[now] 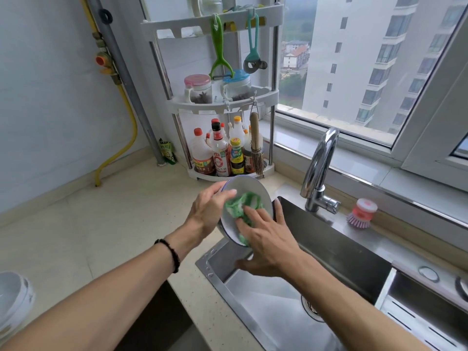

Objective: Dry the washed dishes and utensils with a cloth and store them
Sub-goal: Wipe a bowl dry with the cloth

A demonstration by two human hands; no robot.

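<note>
Far left, near edge: white bowl (pixel 14 300) on the pale counter (pixel 101 224), partly cut off. Left hand (pixel 205 209) grips the left rim of a white plate (pixel 249 191) with a thin blue edge, thumb over the front of the rim, fingers behind it; a dark bead bracelet (pixel 170 252) is on that wrist. The plate is tilted, face toward the person, held over the far-left corner of the steel sink (pixel 342 252). A crumpled green cloth (pixel 243 206) lies against the plate's face. Right hand (pixel 263 239) presses the cloth to the plate with spread, fairly straight fingers; one fingertip reaches past the right rim. So the plate sits between the hands, left hand at its edge, right hand on its front. Behind, far: a white corner rack (pixel 222 102) with sauce bottles (pixel 222 153). Right of the plate: chrome faucet (pixel 319 171), then a pink dish brush (pixel 362 214) on the sink ledge under the window (pixel 367 59).
</note>
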